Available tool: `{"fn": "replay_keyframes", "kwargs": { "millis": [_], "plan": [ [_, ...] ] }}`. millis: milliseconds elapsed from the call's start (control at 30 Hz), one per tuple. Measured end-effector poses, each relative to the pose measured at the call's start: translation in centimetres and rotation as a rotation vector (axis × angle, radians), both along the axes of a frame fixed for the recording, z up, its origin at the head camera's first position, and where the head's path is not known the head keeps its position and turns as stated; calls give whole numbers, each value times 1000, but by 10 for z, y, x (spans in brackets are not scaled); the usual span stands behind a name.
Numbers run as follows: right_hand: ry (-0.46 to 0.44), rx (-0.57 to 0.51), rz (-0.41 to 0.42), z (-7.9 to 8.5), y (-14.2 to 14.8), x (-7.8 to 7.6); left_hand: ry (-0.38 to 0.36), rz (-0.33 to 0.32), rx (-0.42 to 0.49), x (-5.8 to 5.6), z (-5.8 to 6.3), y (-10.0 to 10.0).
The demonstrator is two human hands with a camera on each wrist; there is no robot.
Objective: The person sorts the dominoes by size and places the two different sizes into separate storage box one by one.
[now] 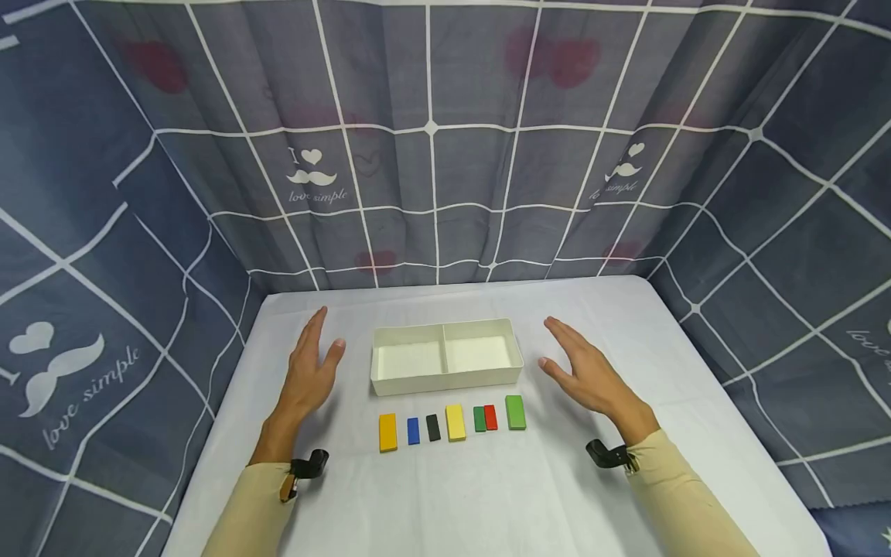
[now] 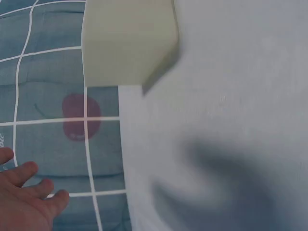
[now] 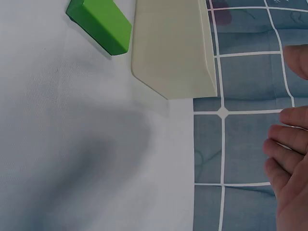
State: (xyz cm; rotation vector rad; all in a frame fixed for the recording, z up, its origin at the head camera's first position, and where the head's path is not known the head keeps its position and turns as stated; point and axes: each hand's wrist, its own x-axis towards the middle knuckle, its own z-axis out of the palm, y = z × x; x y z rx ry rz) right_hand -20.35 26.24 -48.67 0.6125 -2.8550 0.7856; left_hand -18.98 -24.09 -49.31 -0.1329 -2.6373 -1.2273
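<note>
A cream box [image 1: 448,381] sits on the table between the two hands, its open top facing up and a divider [image 1: 445,348] parting it into a left-hand and a right-hand compartment. Its central place seems chosen so that either hand can reach it equally.

On the wearer's side of the box, also between the hands, seven blocks lie in a row: an orange-yellow block [image 1: 387,432] nearest the left hand, then a blue block [image 1: 414,431], a black block [image 1: 433,428], a yellow block [image 1: 455,423], a dark green block [image 1: 479,419] and a red block [image 1: 490,418] side by side, and a light green block [image 1: 516,412] nearest the right hand. Spread out this way, they are probably easier to tell apart and pick singly.

The left hand [image 1: 308,379] and right hand [image 1: 588,379] are well apart, flanking the box without touching it, fingers extended and holding nothing. Their shadows on the white table [image 1: 487,495] suggest they are raised, which leaves box and blocks unobstructed.

Beyond both hands hangs a checked grey-blue curtain [image 1: 390,170], perhaps there to screen the workspace.
</note>
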Motion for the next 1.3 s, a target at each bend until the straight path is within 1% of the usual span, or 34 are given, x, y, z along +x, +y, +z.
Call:
{"fn": "replay_keyframes", "kwargs": {
  "millis": [167, 267, 467, 600, 833, 1100, 1300],
  "plan": [
    [-1, -15, 8, -2, 0, 1, 1, -3, 86, -5, -5, 7],
    [6, -28, 16, -4, 0, 3, 9, -5, 143, -8, -11, 10],
    [4, -49, 26, -8, -2, 7, 22, -30, 254, -14, -21, 18],
    [-9, -65, 34, -9, -4, 10, 10, -40, 306, -17, -26, 24],
    [15, -92, 63, -14, -5, 11, -12, -50, 347, -22, -33, 36],
    [-29, -134, 71, -16, -7, 16, -54, -69, 376, -28, -45, 46],
    [-41, -141, 84, -20, -8, 19, -114, -83, 401, -30, -51, 50]
  ]
}}
